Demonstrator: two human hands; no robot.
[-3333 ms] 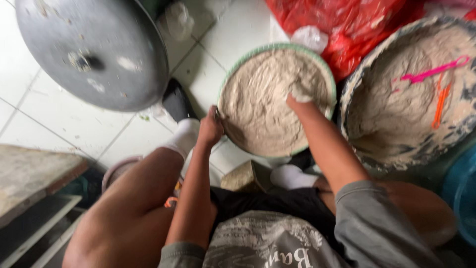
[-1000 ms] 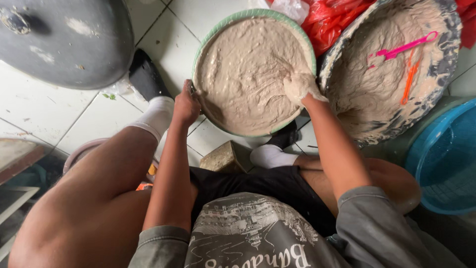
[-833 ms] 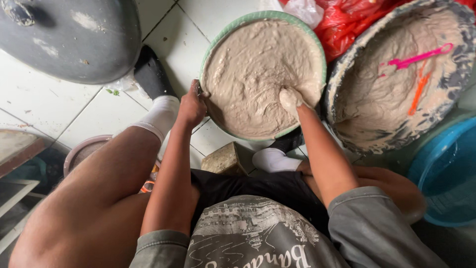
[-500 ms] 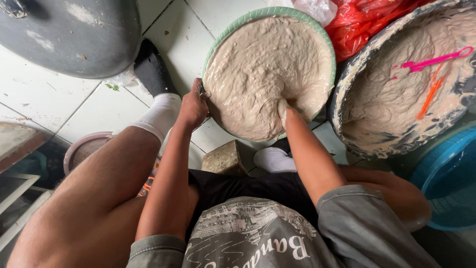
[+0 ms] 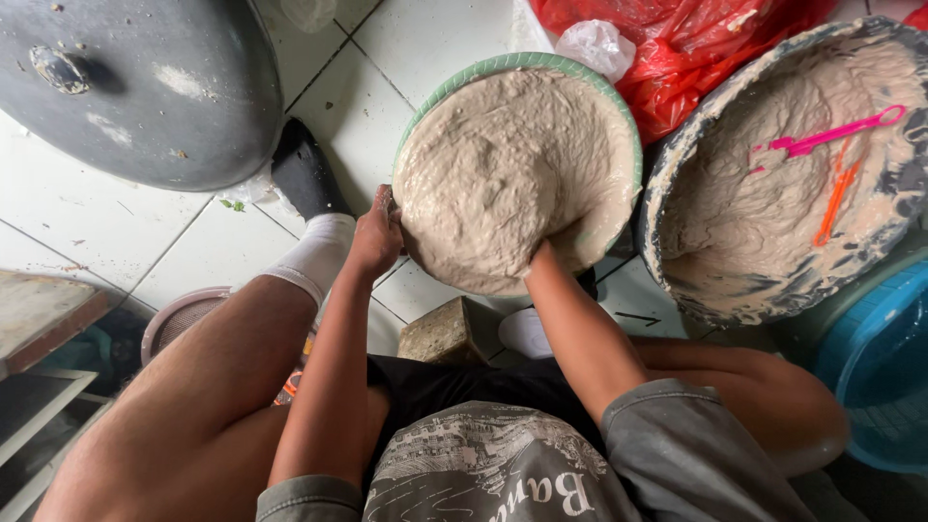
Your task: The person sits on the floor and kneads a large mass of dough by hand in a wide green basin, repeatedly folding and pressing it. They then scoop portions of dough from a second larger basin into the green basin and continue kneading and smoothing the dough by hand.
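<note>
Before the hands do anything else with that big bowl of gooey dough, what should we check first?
1. Left hand grips the rim of the green bowl: ok, fingers curl over the near-left edge.
2. Right hand can be seen: not ok, it is buried in the dough past the wrist.
3. Dough stays inside the bowl: cannot tell, it is heaped up to the rim on the near side.
4. Bowl sits level: not ok, it looks tipped toward the person.
5. Room on the right: not ok, the big dough-smeared basin sits close beside the bowl.
6. Pink scraper out of the way: ok, it lies in the basin.
</note>
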